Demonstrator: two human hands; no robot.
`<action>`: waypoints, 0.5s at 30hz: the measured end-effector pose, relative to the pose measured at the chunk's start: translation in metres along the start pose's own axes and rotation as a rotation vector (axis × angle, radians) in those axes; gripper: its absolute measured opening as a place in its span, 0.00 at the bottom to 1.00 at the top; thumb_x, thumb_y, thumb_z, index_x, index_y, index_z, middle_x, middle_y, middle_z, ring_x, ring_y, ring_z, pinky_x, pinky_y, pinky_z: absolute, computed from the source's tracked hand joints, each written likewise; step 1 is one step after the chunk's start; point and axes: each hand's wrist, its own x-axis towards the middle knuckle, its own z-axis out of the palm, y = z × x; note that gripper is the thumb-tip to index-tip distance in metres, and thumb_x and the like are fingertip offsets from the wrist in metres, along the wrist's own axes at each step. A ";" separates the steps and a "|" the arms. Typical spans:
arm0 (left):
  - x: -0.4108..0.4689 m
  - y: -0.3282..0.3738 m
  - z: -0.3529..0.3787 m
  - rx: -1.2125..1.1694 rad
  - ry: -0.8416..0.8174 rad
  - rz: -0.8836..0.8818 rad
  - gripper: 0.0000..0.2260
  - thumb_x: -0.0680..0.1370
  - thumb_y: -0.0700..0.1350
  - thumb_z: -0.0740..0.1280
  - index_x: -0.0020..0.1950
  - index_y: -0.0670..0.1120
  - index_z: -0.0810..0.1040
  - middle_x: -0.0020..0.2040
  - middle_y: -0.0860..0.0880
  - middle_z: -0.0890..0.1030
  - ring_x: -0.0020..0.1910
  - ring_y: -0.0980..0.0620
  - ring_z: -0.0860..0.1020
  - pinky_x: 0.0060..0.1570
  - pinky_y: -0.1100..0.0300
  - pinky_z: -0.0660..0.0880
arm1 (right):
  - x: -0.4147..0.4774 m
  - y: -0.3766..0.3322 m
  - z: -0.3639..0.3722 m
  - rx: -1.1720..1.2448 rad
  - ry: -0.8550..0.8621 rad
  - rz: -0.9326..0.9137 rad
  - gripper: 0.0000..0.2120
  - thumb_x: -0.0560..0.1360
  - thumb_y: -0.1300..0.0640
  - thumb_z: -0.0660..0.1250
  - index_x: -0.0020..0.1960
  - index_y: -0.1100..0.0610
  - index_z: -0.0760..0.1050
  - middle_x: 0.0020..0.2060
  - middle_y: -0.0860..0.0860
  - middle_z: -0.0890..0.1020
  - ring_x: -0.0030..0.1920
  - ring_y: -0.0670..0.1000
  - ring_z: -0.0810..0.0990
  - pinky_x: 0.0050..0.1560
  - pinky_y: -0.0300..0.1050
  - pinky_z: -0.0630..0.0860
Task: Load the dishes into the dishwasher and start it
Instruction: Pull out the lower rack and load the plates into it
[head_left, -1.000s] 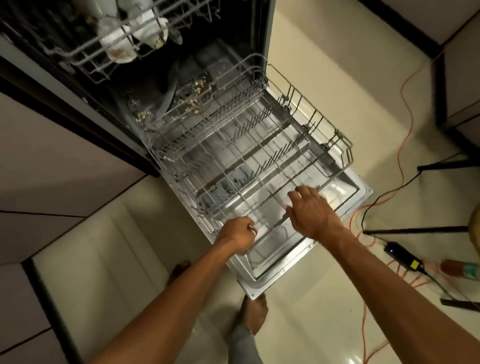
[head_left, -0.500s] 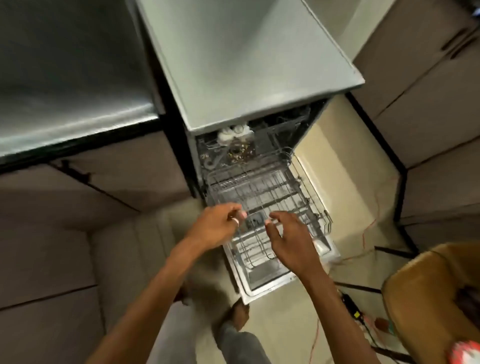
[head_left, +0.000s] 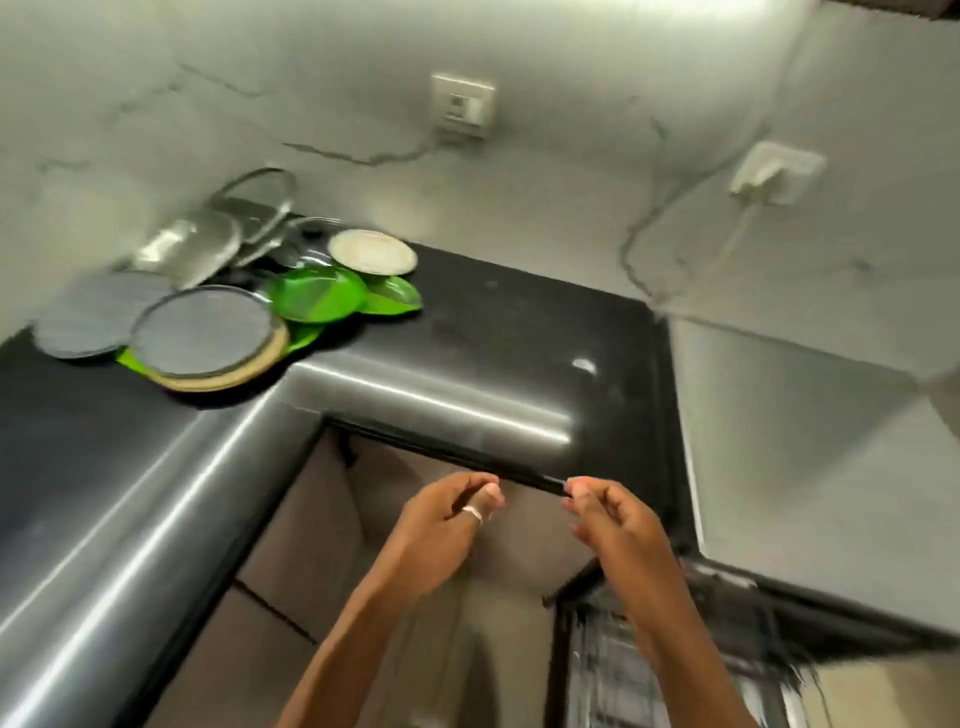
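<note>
Black counter (head_left: 493, 322): plates (head_left: 202, 332) lie flat.

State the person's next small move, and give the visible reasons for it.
Likely reach the left hand to the grey plate atop the pile on the counter: it and the right hand hold nothing, and the dishwasher stands open at lower right.

Cracked grey wall (head_left: 571, 171) is backing a glossy black table (head_left: 493, 322). Bare socket (head_left: 462, 106) and plugged socket (head_left: 774, 169) are sitting on that wall.
</note>
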 end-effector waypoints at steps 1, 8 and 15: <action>0.005 0.001 -0.020 -0.018 0.050 -0.010 0.15 0.72 0.67 0.65 0.55 0.64 0.81 0.49 0.58 0.86 0.52 0.58 0.83 0.57 0.52 0.79 | 0.014 -0.013 0.016 -0.005 -0.035 -0.021 0.06 0.80 0.51 0.68 0.50 0.49 0.83 0.46 0.52 0.86 0.51 0.54 0.84 0.60 0.62 0.78; 0.044 -0.002 -0.115 -0.106 0.275 -0.087 0.07 0.81 0.54 0.66 0.57 0.57 0.81 0.50 0.57 0.86 0.53 0.58 0.83 0.58 0.54 0.78 | 0.088 -0.078 0.103 -0.044 -0.330 -0.137 0.08 0.81 0.46 0.65 0.53 0.47 0.82 0.47 0.43 0.86 0.51 0.43 0.84 0.60 0.47 0.79; 0.100 -0.009 -0.152 -0.108 0.428 -0.173 0.07 0.82 0.53 0.65 0.55 0.57 0.81 0.49 0.58 0.86 0.51 0.59 0.83 0.60 0.53 0.78 | 0.171 -0.102 0.164 -0.006 -0.452 -0.173 0.07 0.81 0.50 0.67 0.55 0.50 0.82 0.48 0.46 0.86 0.51 0.44 0.84 0.57 0.48 0.81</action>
